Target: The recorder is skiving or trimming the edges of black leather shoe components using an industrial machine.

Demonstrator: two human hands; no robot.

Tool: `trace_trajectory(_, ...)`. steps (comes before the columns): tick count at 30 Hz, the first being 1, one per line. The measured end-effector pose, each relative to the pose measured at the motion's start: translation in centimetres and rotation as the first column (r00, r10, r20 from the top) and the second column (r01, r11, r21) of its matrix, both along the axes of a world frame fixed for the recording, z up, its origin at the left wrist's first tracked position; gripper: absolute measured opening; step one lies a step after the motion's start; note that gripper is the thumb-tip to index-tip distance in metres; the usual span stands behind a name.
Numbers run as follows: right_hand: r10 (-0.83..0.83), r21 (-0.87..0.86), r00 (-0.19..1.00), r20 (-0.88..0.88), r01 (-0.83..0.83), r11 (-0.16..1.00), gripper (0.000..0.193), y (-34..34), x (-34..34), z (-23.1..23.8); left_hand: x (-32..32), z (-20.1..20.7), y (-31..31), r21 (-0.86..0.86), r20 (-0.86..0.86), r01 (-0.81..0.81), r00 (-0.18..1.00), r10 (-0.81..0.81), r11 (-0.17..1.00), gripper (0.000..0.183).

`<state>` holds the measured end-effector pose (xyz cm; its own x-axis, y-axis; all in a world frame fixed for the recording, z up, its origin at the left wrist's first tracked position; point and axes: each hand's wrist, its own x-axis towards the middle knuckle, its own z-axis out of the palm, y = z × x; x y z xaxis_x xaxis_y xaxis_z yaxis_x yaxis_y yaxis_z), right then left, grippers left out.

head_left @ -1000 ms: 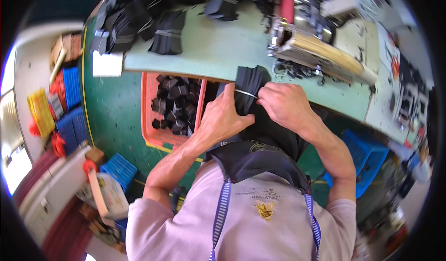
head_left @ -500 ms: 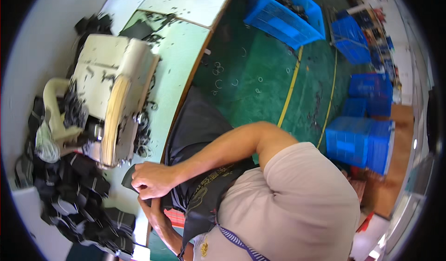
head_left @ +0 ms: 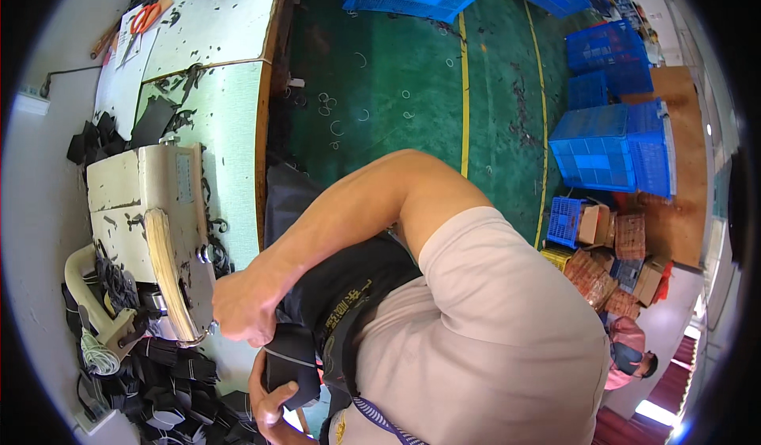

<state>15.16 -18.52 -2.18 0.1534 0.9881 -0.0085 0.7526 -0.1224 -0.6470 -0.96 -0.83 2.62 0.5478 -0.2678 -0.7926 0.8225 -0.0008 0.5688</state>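
My left hand (head_left: 271, 404) holds a black box-shaped piece (head_left: 292, 364) with a pale line across it, thumb against its near side. Just beyond it, my right hand (head_left: 244, 309) is curled beside the end of the cream sewing-type machine (head_left: 119, 207). Its fingertips are hidden, so what they grip cannot be made out. A small metal part of the machine (head_left: 212, 328) is close to its knuckles. A heap of similar black pieces (head_left: 170, 397) with pale lines lies left of my left hand, below the machine. My black apron (head_left: 341, 286) hangs behind the hands.
Black scraps lie over the pale table (head_left: 230, 120); orange-handled scissors (head_left: 143, 21) rest at its far end. Blue crates (head_left: 590, 148) stand on the green floor (head_left: 380, 72), right of the table. Boxes (head_left: 594, 275) and another person (head_left: 626, 354) are at far right.
The view has shifted, showing more of the table's far end. My right hand has come away from my left hand to the machine's end. The black piece now shows more fully in my left hand.
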Motion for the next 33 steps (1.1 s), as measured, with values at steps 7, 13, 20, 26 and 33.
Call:
trace_trajectory(7, -0.257, 0.179, 0.393, -0.883, 0.788, 0.589, 0.026, -0.1, -1.6, -2.2, -7.6, -10.3, -0.1, -0.26, -0.062, -0.76, 0.628, 0.775, 0.595, 0.081)
trace_trajectory(13, -0.832, 0.233, 0.505, -0.232, 0.859, 0.456, 0.005, -3.1, 5.0, -11.3, -7.1, -8.7, -2.4, -0.426, -0.091, -0.811, 0.479, 0.873, 0.4, 0.074)
trace_trajectory(20, -0.734, 0.198, 0.647, 0.208, 0.707, 0.679, 0.012, -1.7, 6.0, -10.5, -5.6, -7.8, -1.1, 0.016, 0.329, -0.858, 0.489, 0.808, 0.513, 0.072)
trace_trajectory(26, -0.46, -0.304, 0.447, -0.767, 0.378, 0.874, 0.05, 7.0, -7.7, -6.2, -6.2, -8.2, 0.2, 0.587, 0.413, -0.67, 0.731, 0.543, 0.456, 0.092)
trace_trajectory(33, -0.514, -0.453, 0.305, -0.802, 0.249, 0.856, 0.049, 11.5, -8.0, -6.5, -9.0, -7.2, 3.7, 0.274, 0.29, -0.756, 0.654, 0.698, 0.594, 0.099)
